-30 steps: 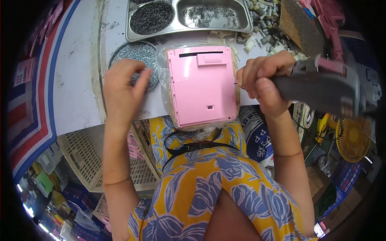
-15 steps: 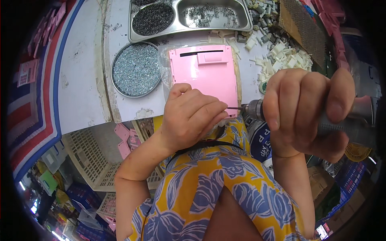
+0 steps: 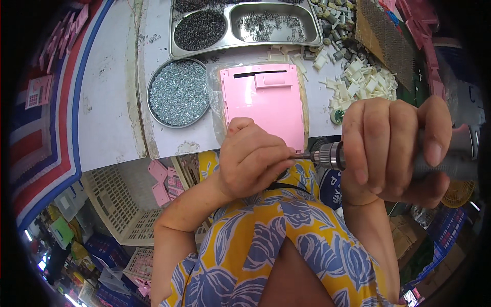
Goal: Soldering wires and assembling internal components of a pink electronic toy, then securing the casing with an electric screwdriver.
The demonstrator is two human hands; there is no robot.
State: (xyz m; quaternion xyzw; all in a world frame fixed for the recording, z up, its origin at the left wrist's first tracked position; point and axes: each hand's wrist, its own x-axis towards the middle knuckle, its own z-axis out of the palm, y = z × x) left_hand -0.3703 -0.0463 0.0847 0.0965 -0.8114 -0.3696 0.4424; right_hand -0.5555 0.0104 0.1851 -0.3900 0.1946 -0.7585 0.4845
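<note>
A pink plastic casing (image 3: pixel 266 110) with a dark slot and a small raised part lies at the table's near edge, on a padded piece wrapped in clear plastic. My right hand (image 3: pixel 391 146) is wrapped round a power screwdriver (image 3: pixel 327 155), its bit pointing left. At the casing's near edge my left hand (image 3: pixel 255 159) is closed, thumb and forefinger pinched together at the bit's tip. Whatever they pinch, if anything, is hidden. Left of the casing, a round dish (image 3: pixel 179 93) is full of small silvery screws.
Behind the casing stands a metal tray (image 3: pixel 240 48) with dark springs in its compartments. White plastic parts (image 3: pixel 358 84) are heaped at the right, beside a cardboard piece (image 3: pixel 386 43). A cream plastic crate (image 3: pixel 120 204) with pink parts is below the table at left.
Both hands and the screwdriver have moved toward me, from over the casing's near right corner to just off its near edge. The whole view has shifted slightly.
</note>
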